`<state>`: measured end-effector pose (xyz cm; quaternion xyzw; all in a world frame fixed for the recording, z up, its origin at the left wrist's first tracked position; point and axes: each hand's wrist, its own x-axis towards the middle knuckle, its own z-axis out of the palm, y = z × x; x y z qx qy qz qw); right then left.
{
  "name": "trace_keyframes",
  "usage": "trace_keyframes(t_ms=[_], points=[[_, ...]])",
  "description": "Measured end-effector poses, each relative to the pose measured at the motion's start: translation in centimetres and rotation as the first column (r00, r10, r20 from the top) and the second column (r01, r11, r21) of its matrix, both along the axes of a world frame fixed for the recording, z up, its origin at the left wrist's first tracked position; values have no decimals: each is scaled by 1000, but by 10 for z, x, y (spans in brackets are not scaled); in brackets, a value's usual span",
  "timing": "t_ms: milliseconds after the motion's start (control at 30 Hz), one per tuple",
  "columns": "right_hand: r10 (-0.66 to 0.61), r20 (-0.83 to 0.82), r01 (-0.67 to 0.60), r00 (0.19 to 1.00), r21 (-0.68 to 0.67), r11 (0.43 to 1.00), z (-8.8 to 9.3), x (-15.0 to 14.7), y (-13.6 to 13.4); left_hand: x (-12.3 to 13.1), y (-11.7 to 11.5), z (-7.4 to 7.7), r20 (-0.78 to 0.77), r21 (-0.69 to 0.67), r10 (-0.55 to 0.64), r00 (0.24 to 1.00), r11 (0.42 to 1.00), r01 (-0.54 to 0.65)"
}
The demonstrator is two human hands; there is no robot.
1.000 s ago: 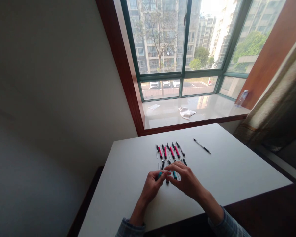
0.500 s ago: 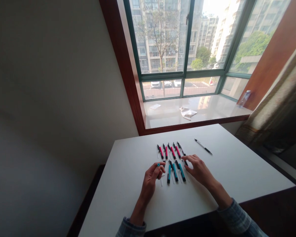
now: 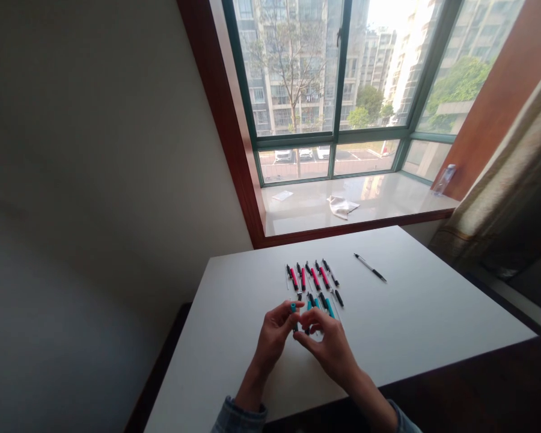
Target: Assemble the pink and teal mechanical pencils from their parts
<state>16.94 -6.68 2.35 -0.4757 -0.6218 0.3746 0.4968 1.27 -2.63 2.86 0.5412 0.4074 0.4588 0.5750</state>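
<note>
My left hand [image 3: 273, 334] is closed around a teal pen barrel [image 3: 293, 307], whose open top end shows above the fingers; its dark lower end shows below. My right hand [image 3: 327, 340] is right beside it, thumb and fingers curled together near the barrel. What those fingers pinch, if anything, is hidden. Behind my hands lie several teal pen barrels [image 3: 330, 308], partly covered by the right hand. Farther back is a row of pink pen barrels [image 3: 314, 278] with black clip pieces and thin refills between them. A loose black pen grip [image 3: 339, 298] lies at the right.
A clear pen with a black grip [image 3: 370, 268] lies apart on the white table [image 3: 207, 349]. Beyond the table, a windowsill holds a crumpled white cloth [image 3: 343, 207], a flat white paper [image 3: 282, 196] and a clear bottle [image 3: 444, 180]. A curtain hangs at the right.
My right hand has moved left and nearer, from the right end of the pen parts to beside the left hand, its fingers now curled. The left hand still holds the teal barrel.
</note>
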Motion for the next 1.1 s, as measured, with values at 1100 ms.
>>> trace_keyframes(t_ms=[1100], points=[[67, -85, -64, 994, 34, 997, 50, 33, 33, -1, 5, -11, 208, -226, 184, 961, 965, -136]])
